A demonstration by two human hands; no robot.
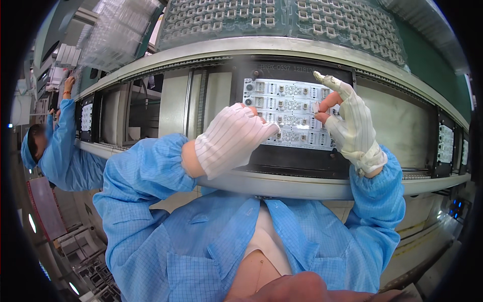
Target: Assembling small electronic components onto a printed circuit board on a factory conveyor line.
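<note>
White circuit boards [294,120], ranged as four strips, lie face up within the black carrier [292,160], which is the landmark for all places given. The carrier sits between a far rail [251,44] and a near rail [287,186], probably so that the strips stay level and aligned within your reach. Beyond the carrier and its far rail, clear trays [226,33] present rows of small parts, apparently set there for easy picking.

Your right hand [356,121], at the carrier's right side, has its bare thumb and forefinger closed together on a small pale piece [316,107] above the boards; the other fingers stand away, perhaps to leave the pinch in plain sight. Your left hand [234,138], over the carrier's left part, is curled with its knuckles upward; whether its fingers grip anything cannot be told, since the glove hides them.
</note>
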